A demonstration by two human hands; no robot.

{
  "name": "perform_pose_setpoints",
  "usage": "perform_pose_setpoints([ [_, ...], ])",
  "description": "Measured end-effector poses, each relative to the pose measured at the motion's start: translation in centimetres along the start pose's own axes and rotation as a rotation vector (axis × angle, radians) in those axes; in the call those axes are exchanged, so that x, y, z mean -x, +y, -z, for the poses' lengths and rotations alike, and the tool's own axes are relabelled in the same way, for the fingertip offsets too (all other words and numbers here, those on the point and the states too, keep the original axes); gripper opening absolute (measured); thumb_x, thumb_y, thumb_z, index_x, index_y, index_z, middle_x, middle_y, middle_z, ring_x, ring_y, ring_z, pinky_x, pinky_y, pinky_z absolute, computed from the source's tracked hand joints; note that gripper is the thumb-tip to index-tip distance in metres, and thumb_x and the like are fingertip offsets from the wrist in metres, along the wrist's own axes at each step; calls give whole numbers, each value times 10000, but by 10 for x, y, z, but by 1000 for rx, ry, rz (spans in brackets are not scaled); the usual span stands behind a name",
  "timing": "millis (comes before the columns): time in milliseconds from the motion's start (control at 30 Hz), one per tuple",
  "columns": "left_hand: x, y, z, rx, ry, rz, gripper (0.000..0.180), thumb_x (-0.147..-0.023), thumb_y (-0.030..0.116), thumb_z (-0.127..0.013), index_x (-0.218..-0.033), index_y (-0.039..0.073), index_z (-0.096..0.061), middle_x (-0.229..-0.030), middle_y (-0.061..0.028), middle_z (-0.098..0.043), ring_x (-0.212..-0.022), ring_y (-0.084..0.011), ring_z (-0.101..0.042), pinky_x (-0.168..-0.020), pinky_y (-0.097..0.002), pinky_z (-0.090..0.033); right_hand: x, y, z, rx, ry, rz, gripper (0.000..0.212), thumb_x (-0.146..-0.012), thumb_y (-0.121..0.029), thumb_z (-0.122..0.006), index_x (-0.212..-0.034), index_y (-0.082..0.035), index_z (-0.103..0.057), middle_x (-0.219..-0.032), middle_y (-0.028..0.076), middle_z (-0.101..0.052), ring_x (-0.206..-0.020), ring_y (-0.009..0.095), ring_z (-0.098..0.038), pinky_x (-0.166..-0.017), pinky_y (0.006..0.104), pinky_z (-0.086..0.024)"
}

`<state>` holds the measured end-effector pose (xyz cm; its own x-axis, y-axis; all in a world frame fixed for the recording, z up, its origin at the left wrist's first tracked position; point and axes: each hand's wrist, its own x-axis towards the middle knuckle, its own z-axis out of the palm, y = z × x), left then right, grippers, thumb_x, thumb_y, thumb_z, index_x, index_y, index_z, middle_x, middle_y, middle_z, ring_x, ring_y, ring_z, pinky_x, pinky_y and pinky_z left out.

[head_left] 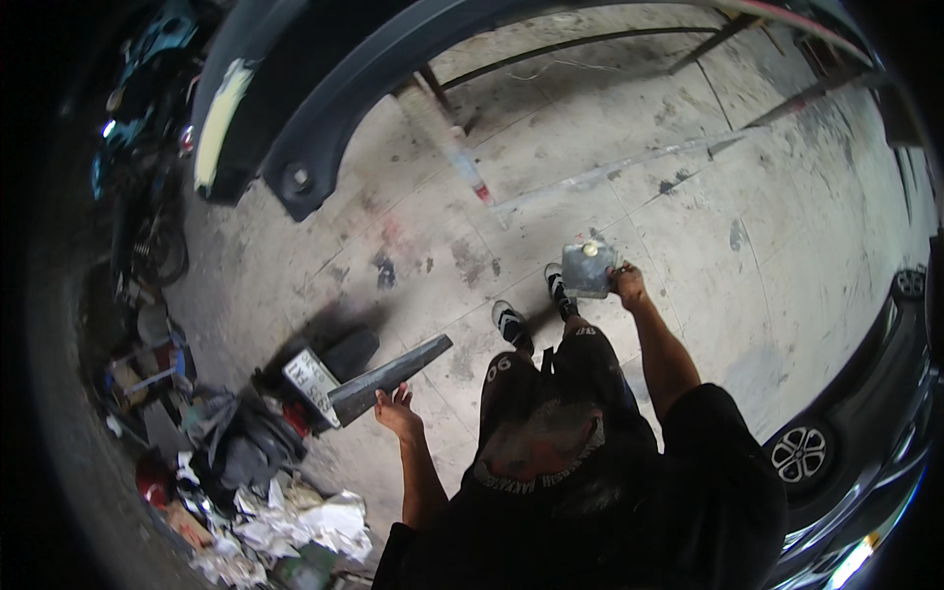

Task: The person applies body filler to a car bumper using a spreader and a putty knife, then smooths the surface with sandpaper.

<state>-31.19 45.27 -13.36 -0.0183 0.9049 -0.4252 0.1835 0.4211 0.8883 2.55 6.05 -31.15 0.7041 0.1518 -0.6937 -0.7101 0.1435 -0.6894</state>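
Observation:
My left hand (397, 411) is at the lower edge of a long dark flat strip (393, 372), its fingers bent against it; the strip slants up to the right. The far side of that grip is hidden. On the right, my right hand (629, 283) grips a squarish grey plate (588, 273) by its right edge. A small cream dab of paste (590, 250) sits near the plate's top edge. Above both hands, a large dark curved car body panel (339, 118) spans the top, with a pale yellow patch (222, 128) on its left end.
A stand's metal bars (629, 177) run under and behind the panel. At the left are a white number plate (311, 385), crumpled paper (305, 521), a dark cloth heap (246, 438) and a motorcycle (147, 236). A dark car (855, 433) stands at the right.

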Motion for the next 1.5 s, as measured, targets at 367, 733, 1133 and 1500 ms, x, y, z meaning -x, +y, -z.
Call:
perform_pose_setpoints([
  [367, -41, -93, 31, -299, 57, -152, 410, -941, 397, -550, -1156, 49, -538, -1106, -106, -650, -788, -246, -681, -576, -342, -464, -185, 221, -31, 289, 370, -171, 150, -833, -77, -663, -955, -28, -591, -830, 56, -586, -647, 164, -549, -551, 344, -497],
  [733, -81, -157, -9, -860, -226, -455, 480, -952, 438, -525, -1112, -14, -559, -942, -125, -668, -738, -223, -654, -591, -314, -458, -349, 354, -4, 517, 603, 43, 459, -820, -126, -666, -1244, -18, -528, -1089, 218, -642, -1018, 335, -630, -900, 406, -500],
  [1133, 107, -49, -192, -1500, -956, -1176, 198, -904, 168, -555, -774, 20, -579, -699, -210, -613, -661, -400, -617, -648, -498, -496, -11, 84, 49, 668, 86, 402, 510, -846, -126, -607, -1337, -73, -483, -1137, 192, -625, -959, 347, -641, -829, 422, -508],
  [1500, 340, 37, -343, -1122, -1353, -1871, 102, -780, 119, -557, -843, 62, -615, -776, -120, -666, -723, -243, -659, -625, -384, -492, 238, -307, 68, 1699, 68, 1195, 464, -872, -213, -546, -1323, -113, -506, -1254, 187, -556, -1321, 356, -401, -1106, 627, -155],
])
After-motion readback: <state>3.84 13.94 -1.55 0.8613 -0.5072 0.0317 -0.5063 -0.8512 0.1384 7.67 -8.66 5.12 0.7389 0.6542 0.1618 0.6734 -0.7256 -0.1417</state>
